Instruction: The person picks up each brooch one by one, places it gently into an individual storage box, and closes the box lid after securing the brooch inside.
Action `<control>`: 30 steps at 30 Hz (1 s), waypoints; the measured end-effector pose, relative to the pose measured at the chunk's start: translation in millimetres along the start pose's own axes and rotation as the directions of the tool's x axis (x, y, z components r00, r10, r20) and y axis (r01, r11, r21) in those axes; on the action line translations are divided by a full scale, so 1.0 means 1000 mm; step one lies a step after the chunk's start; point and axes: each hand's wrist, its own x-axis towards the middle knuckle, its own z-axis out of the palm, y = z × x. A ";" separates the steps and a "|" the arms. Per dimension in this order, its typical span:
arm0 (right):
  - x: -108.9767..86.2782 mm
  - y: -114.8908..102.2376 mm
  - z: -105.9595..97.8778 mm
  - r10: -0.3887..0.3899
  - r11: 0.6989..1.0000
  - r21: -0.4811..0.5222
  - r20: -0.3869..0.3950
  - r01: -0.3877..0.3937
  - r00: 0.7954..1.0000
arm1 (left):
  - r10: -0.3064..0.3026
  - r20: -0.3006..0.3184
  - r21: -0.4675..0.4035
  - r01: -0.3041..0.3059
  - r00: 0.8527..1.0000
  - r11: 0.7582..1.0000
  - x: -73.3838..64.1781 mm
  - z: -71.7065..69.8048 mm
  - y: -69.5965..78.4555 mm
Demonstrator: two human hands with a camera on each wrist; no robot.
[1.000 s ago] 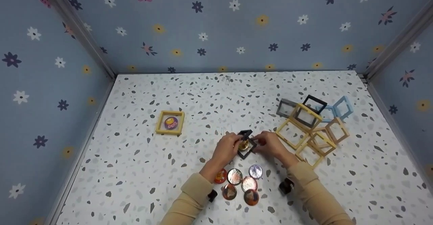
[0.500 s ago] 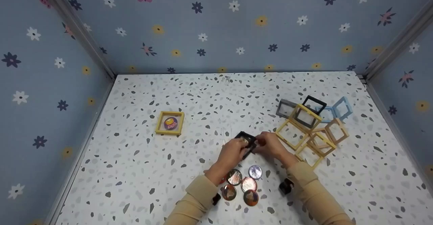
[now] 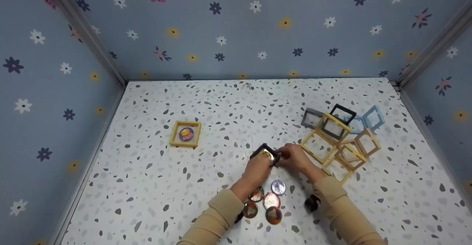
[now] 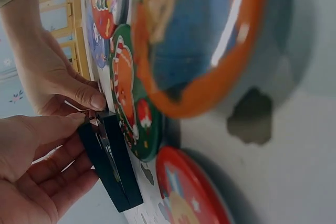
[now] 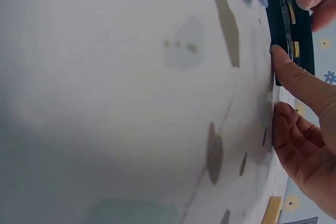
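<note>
A black hinged display frame [image 3: 271, 150], with a shiny gold round piece [image 3: 266, 155] seen through its clear film, lies between both hands in mid-table. My left hand [image 3: 257, 170] grips its lid, which is folded nearly flat onto the lower half in the left wrist view. My right hand [image 3: 294, 157] pinches the right corner; in the right wrist view its thumb [image 5: 294, 72] presses the frame's lower half, other fingertips resting at the table. Several round button badges lie just below, among them a purple one [image 3: 278, 187] and an orange one [image 3: 274, 215].
A yellow frame [image 3: 172, 134] holding a purple badge stands apart on the left. Several open frames pile up at right: yellow [image 3: 306, 148], grey [image 3: 304, 116], black [image 3: 345, 108], light blue [image 3: 382, 116] and tan [image 3: 376, 146]. Flowered blue walls [image 3: 243, 20] enclose the speckled table [image 3: 206, 101].
My left hand has swung the frame's lid down over the gold piece, shifting slightly right and toward me. My right hand keeps its place at the corner.
</note>
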 end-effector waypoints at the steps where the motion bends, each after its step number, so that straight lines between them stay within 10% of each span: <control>1: 0.000 0.000 0.000 -0.008 1.000 0.000 -0.001 0.008 1.000 | 0.007 -0.001 0.017 -0.007 1.000 1.000 0.000 0.001 0.000; 17: 0.001 -0.001 -0.003 -0.010 1.000 0.029 0.012 0.010 1.000 | 0.028 0.014 0.227 -0.031 1.000 0.973 0.005 0.004 0.006; 30: -0.001 -0.001 0.000 0.029 1.000 0.008 0.005 -0.029 1.000 | 0.030 0.047 0.136 -0.036 0.998 0.990 0.005 -0.001 0.000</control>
